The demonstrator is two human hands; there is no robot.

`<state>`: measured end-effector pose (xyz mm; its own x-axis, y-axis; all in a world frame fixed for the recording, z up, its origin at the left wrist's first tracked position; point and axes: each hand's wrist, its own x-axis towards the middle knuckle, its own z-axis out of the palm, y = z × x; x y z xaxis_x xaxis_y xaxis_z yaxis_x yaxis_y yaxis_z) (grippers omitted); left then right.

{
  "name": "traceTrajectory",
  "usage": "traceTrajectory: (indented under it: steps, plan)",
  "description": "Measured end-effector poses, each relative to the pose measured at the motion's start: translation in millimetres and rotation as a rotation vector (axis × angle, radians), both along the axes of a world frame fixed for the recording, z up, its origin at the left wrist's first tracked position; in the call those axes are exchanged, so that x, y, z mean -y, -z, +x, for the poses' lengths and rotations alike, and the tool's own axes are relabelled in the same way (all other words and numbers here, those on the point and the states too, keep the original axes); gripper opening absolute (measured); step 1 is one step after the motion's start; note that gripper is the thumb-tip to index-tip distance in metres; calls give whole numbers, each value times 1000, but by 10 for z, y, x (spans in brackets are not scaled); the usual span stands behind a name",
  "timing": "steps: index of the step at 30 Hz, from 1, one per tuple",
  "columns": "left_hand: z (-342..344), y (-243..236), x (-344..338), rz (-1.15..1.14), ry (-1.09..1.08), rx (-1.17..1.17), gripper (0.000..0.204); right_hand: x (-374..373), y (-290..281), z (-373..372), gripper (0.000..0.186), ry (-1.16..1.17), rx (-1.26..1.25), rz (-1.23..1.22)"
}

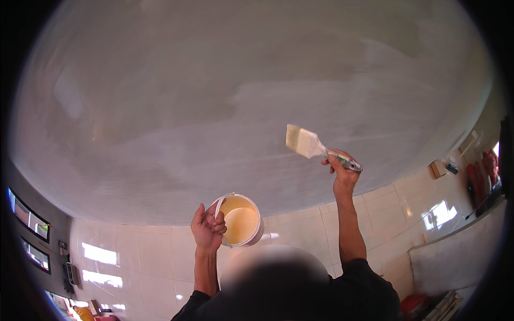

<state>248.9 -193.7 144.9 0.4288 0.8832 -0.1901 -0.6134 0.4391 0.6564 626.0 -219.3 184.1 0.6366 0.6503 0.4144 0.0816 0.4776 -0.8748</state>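
Note:
A wide paintbrush (304,140) with pale, paint-coated bristles is gripped by my right hand (340,167), its tip pointing up and left against the backdrop of a grey wall (160,107) with lighter, uneven patches. Whether the bristles touch the wall I cannot tell. My left hand (208,226), lower and to the left, has its fingers curled round the white handle of a small bucket (241,224) holding pale cream-yellow liquid. Both forearms rise from dark short sleeves at the lower edge.
Glossy white floor tiles (144,257) run along the wall's foot. At right are a cardboard box (436,169), red items (484,171) and a pale low slab (450,251). Windows (29,216) in a grey wall are at far left, with assorted items (83,313) at lower left.

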Motion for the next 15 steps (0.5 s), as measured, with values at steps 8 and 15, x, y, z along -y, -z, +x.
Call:
traceTrajectory:
  steps: [8, 15]
  plan:
    - [62, 0, 29, 23, -95, -56, 68, -1087, -438, -60, 22, -132, 10, 179]
    - [95, -11, 84, 2, -190, -66, 69, -998, -178, 1334, 13, 509, 68, 159]
